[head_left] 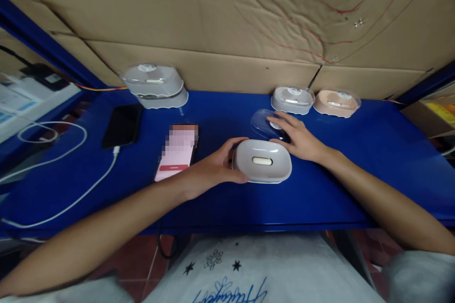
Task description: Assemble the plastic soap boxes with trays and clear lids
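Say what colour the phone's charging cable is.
The cable is white; the head view shows it best.

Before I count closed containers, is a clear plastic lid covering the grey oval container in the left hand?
No, the grey oval container is open, while the right hand touches a clear plastic lid.

The tabletop (227, 208) is smooth, glossy blue. The near oval dish (280, 163) looks like smooth, shiny grey plastic; the lid (261, 120) behind it, clear glossy plastic. The far wall covering (213, 19) resembles matt, creased brown cardboard.

Blue table (220, 208), 2 phones (121, 125), lidded containers (337, 105)
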`<state>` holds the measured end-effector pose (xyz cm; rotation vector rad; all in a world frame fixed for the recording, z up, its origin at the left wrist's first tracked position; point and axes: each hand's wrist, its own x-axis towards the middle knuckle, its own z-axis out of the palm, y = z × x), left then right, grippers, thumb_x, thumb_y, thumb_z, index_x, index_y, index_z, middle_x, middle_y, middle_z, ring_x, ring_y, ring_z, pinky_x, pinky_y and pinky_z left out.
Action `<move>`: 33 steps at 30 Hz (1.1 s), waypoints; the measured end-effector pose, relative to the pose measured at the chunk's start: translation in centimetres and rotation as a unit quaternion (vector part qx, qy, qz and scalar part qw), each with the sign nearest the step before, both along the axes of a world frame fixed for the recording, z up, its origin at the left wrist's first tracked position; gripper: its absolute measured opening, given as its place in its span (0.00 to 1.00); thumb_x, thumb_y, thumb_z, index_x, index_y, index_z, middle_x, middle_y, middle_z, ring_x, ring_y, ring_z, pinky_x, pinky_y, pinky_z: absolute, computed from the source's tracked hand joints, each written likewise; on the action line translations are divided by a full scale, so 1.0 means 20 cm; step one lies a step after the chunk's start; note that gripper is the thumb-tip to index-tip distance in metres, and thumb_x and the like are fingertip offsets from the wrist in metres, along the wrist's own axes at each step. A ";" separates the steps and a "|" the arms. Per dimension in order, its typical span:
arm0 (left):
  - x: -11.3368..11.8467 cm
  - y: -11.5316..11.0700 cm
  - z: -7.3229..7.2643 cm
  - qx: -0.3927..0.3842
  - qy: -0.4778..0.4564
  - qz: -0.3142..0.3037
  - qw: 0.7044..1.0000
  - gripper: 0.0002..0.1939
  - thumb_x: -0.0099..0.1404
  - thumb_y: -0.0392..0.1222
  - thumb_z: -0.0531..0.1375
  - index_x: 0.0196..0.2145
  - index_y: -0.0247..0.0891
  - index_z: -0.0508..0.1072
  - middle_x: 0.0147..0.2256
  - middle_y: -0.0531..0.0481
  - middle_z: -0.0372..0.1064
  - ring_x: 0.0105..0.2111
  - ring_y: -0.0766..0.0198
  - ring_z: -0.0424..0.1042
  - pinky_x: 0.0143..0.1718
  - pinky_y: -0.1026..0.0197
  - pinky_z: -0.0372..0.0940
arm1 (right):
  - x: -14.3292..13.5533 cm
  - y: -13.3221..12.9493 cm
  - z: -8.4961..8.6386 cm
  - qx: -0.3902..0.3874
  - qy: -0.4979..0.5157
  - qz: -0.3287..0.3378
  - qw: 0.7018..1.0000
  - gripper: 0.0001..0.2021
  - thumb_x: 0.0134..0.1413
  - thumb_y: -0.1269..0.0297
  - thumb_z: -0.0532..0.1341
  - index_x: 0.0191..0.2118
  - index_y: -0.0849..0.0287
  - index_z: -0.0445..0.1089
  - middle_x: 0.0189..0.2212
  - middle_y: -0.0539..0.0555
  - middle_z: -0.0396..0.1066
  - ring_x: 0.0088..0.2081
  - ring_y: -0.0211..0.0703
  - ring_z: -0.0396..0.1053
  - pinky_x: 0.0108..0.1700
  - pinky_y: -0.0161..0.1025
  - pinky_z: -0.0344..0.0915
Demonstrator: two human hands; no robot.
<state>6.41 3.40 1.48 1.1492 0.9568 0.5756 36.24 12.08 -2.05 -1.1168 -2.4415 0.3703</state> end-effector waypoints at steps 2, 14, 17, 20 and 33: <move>0.01 0.01 0.00 -0.001 -0.004 0.036 0.999 0.48 0.53 0.35 0.73 0.69 0.48 0.61 0.60 0.41 0.74 0.63 0.43 0.72 0.63 0.37 0.66 | 0.01 -0.04 0.02 -0.051 0.082 -0.008 0.995 0.30 0.73 0.42 0.54 0.73 0.47 0.57 0.72 0.63 0.60 0.71 0.62 0.61 0.69 0.67 0.61; 0.01 0.04 0.01 -0.021 -0.059 0.084 0.994 0.43 0.53 0.38 0.76 0.66 0.44 0.70 0.61 0.41 0.75 0.63 0.42 0.72 0.64 0.42 0.67 | -0.03 -0.26 0.09 -0.026 0.077 0.162 0.983 0.34 0.76 0.49 0.53 0.79 0.46 0.42 0.78 0.60 0.45 0.78 0.60 0.46 0.75 0.66 0.53; 0.01 0.04 0.01 -0.017 -0.065 0.081 0.994 0.42 0.54 0.40 0.76 0.65 0.43 0.71 0.59 0.41 0.76 0.63 0.42 0.71 0.64 0.42 0.67 | -0.03 -0.26 0.10 -0.024 0.062 0.187 0.980 0.33 0.75 0.52 0.55 0.79 0.48 0.45 0.77 0.61 0.47 0.77 0.60 0.47 0.75 0.65 0.54; 0.00 0.05 0.01 -0.019 -0.068 0.072 0.995 0.43 0.54 0.39 0.76 0.66 0.43 0.71 0.60 0.41 0.76 0.64 0.42 0.71 0.65 0.42 0.66 | -0.04 -0.26 0.09 -0.017 0.065 0.200 0.978 0.33 0.75 0.53 0.56 0.78 0.48 0.46 0.77 0.62 0.48 0.77 0.59 0.47 0.75 0.65 0.53; -0.02 0.05 0.00 0.058 -0.051 0.015 0.997 0.48 0.54 0.38 0.77 0.69 0.50 0.67 0.68 0.45 0.68 0.68 0.42 0.66 0.67 0.41 0.65 | -0.07 -0.29 0.09 0.029 0.057 0.192 0.979 0.30 0.71 0.57 0.58 0.74 0.51 0.53 0.73 0.65 0.54 0.75 0.60 0.51 0.72 0.65 0.58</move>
